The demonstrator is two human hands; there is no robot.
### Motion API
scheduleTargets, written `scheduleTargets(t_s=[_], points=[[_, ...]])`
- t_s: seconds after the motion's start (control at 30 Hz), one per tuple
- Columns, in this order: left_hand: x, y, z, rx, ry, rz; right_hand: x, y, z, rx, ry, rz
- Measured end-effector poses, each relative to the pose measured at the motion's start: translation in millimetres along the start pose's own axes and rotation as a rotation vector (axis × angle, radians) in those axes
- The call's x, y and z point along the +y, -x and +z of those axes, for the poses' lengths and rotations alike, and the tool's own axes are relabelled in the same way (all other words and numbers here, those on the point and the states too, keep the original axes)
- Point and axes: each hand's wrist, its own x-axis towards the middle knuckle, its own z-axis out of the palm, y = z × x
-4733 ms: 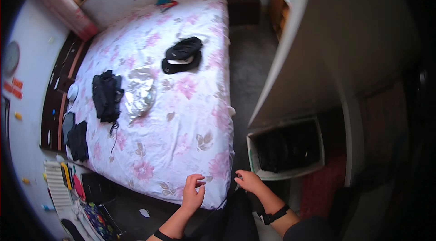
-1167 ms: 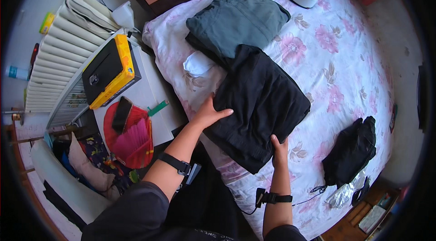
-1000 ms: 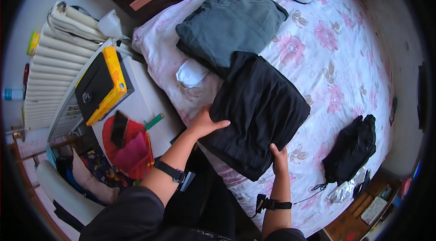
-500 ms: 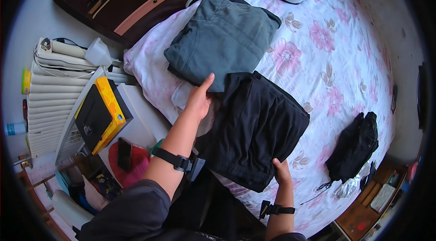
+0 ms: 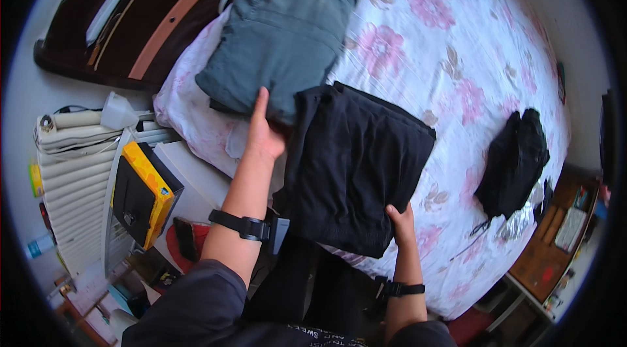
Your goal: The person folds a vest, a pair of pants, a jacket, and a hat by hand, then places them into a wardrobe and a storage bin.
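The black folded garment (image 5: 359, 167) lies at the near edge of the bed (image 5: 418, 46), its upper left corner meeting the grey-green folded garment (image 5: 281, 49) by the headboard (image 5: 153, 30). A second ago the left hand (image 5: 264, 138) rested on the black garment; now its thumb lies on the grey-green one, fingers hidden, grip impossible to tell. The right hand (image 5: 403, 221) still grasps the black garment's near right corner.
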Motion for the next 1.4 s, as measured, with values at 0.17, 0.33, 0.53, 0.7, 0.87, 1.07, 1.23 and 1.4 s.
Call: scheduleTargets(t_s=[0.17,0.33,0.53,0.7,0.87,1.07,1.23,1.4], points=[[-8,-13,0,0.053,0.009,0.021,-13,4,7,0.019,0.066,-0.013],[0,-8,15,0.092,0.003,0.074,-17,11,8,0.051,0.183,-0.007],[29,4,46,0.068,0.017,0.285,-13,-18,-13,-0.234,-0.072,0.175],[40,40,82,-0.1,0.028,0.353,-8,-12,0,-0.22,-0.199,0.083],[32,75,100,-0.142,-0.017,0.437,-14,-13,0,-0.215,-0.236,0.088],[14,115,103,-0.176,-0.107,0.416,-4,-5,0,-0.191,-0.458,0.077],[-5,154,90,-0.324,-0.214,0.372,-21,42,0,-0.092,-0.58,0.082],[-26,192,89,-0.367,-0.231,0.395,-43,111,-39,0.013,-0.632,0.131]])
